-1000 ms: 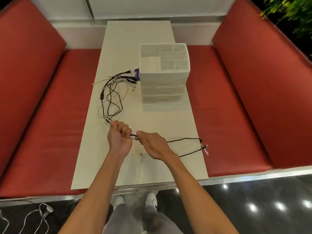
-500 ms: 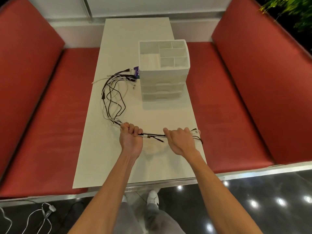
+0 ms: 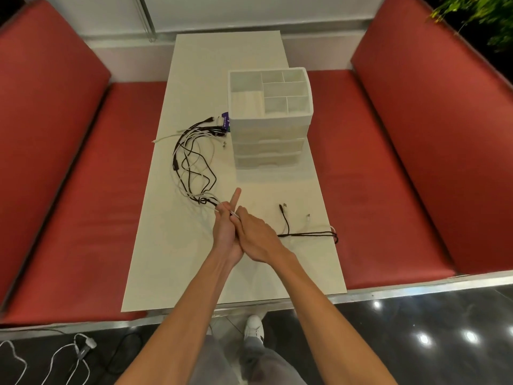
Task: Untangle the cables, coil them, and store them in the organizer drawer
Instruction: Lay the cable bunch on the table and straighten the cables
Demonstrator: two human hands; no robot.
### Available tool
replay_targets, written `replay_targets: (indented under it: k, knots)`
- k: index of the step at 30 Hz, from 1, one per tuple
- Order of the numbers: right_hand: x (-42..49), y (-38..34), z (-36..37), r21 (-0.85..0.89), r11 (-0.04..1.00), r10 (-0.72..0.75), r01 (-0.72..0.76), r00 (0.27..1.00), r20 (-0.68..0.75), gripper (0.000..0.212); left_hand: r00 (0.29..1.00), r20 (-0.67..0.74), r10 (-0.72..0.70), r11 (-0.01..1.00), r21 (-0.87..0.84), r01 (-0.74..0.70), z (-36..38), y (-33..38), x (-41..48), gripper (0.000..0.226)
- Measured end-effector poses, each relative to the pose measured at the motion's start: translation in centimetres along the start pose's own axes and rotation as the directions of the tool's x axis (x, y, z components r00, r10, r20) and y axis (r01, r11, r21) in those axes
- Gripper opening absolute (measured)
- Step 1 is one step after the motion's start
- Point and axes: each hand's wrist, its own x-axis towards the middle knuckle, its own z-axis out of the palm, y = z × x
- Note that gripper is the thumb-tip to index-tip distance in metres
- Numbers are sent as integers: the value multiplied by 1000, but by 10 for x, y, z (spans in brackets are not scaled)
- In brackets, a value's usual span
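Observation:
A tangle of black and white cables [image 3: 194,162] lies on the white table [image 3: 172,259], left of the white organizer [image 3: 270,120] with its stacked drawers shut. My left hand [image 3: 226,232] grips the near end of the bundle, its index finger pointing away. My right hand [image 3: 256,237] presses against the left one, closed on the same cables. From under my right hand a black cable [image 3: 308,234] and a white cable [image 3: 322,226] trail right toward the table's edge, their free plugs lying on the tabletop.
Red padded benches [image 3: 374,162] flank the narrow table on both sides. A small purple item [image 3: 225,120] sits against the organizer's left side. White earphone cables [image 3: 69,357] lie on the dark floor at the lower left. My shoes show under the table's near edge.
My hands, spread apart along the cables half a second ago, have come together. The cable ends at the right now lie loose, stretched toward the table's right edge.

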Motion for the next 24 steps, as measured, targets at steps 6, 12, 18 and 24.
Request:
replay_targets:
  k: [6,12,18,24]
  knots:
    - [6,19,-13,-245,965,-83,95,995,60,37,994,9,-111,914,393,99,-23,10,-4,48]
    - [-1,34,-42,-405,905,-163,131,986,-45,25,985,150,86,191,968,-165,-40,48,-22,32]
    - [-3,16,-53,-550,817,-245,175,968,-56,22,810,582,66,-117,811,-573,7,66,11,43]
    - [-7,26,-50,-437,877,-259,198,962,-85,35,838,500,-218,-389,743,-545,7,69,31,68]
